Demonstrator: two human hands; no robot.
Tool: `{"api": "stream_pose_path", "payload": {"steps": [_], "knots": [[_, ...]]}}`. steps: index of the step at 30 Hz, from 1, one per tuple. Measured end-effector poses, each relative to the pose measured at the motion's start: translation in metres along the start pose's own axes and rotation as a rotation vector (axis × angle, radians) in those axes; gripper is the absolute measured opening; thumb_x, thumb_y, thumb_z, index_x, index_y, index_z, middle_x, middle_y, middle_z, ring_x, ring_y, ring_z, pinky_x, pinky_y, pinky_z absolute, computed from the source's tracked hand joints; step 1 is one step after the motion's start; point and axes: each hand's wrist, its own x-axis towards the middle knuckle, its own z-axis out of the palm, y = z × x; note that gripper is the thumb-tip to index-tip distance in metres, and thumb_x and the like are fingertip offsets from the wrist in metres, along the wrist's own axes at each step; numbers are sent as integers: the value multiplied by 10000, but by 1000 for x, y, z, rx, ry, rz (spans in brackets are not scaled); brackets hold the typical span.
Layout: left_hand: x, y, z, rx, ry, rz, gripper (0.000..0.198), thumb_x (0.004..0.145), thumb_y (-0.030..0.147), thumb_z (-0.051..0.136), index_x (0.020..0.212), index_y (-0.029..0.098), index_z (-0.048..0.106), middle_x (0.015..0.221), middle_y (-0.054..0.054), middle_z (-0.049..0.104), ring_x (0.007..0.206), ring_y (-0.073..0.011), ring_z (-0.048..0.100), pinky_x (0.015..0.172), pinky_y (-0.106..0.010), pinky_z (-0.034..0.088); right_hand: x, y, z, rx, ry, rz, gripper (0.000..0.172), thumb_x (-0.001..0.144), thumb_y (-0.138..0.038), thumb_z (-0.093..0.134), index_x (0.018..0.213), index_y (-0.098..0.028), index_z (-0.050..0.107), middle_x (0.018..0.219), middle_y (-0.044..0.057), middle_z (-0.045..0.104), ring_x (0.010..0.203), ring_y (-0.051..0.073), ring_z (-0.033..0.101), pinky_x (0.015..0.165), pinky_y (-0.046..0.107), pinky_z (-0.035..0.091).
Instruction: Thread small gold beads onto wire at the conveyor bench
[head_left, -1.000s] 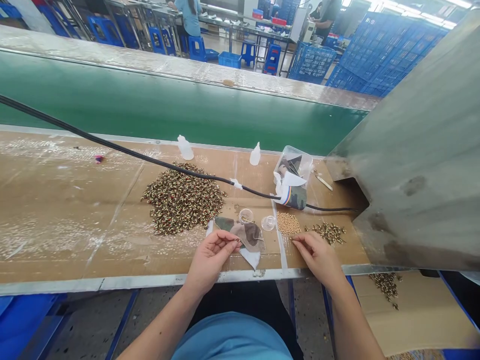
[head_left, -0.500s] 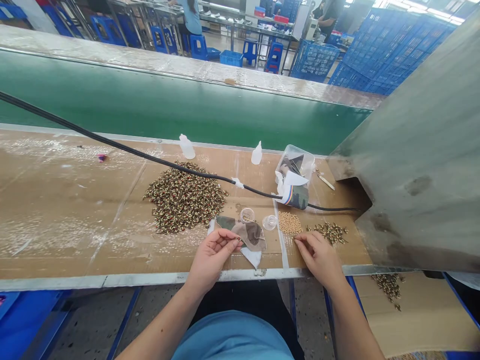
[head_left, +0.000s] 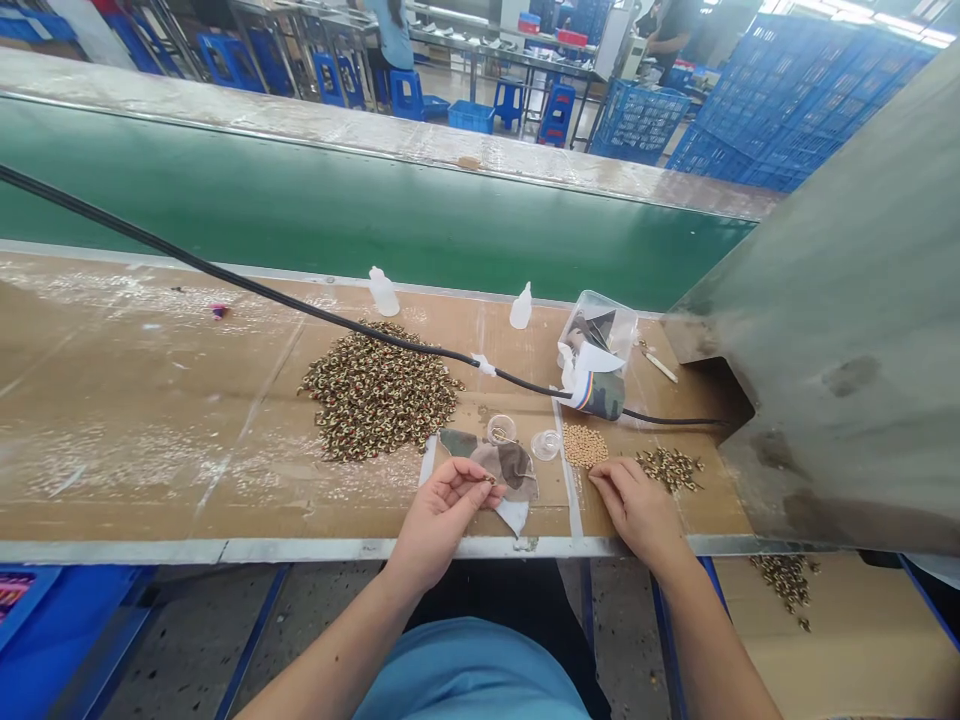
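Observation:
My left hand [head_left: 439, 515] is closed in a pinch on a small dark, gold-coloured piece [head_left: 490, 480], held over a camouflage cloth scrap [head_left: 517, 470]. To its right, my right hand [head_left: 641, 510] has thumb and forefinger pressed together at the near edge of a patch of tan beads [head_left: 585, 445]. Whatever lies between those fingertips is too small to make out. Beyond the cloth sit a small clear cup [head_left: 501, 430] and another clear dish [head_left: 546, 445]. A large heap of small gold-and-dark pieces [head_left: 382, 395] lies left; a smaller pile [head_left: 670, 468] lies beside my right hand.
A black cable [head_left: 360, 328] crosses above the cardboard-covered bench [head_left: 172, 420]. Two white squeeze bottles [head_left: 383, 292] and a clear plastic box [head_left: 600, 310] stand toward the green conveyor belt [head_left: 300, 210]. A grey metal panel [head_left: 840, 330] closes off the right.
The whole view has shifted slightly, so things appear a little further right. Both hands keep their pinches, with the right fingertips still by the beads.

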Motion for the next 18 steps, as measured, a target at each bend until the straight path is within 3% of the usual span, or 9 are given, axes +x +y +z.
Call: {"api": "stream_pose_path", "payload": {"steps": [6, 10, 18], "knots": [[-1, -3, 15, -138, -42, -69, 347, 584, 361, 804, 719, 166, 550, 700, -2, 634, 877, -232, 686, 827, -350, 530, 6, -43, 7, 287, -8, -73, 184, 909, -284, 423, 798, -221, 556, 777, 33, 603, 743, 153, 582, 640, 254, 475], [0, -8, 17, -191, -47, -79, 362, 563, 337, 820, 719, 165, 542, 697, 6, 633, 857, -203, 681, 834, -335, 526, 11, -68, 22, 392, -17, -112, 165, 911, -263, 435, 814, -215, 559, 786, 33, 604, 740, 145, 588, 642, 249, 483], [1, -11, 15, -197, 4, -80, 339, 582, 329, 807, 723, 156, 552, 683, 15, 612, 709, -125, 639, 811, -319, 533, 12, -78, 39, 427, 95, -67, 154, 894, -253, 452, 808, -224, 576, 802, 35, 633, 765, 156, 612, 680, 272, 506]]}}
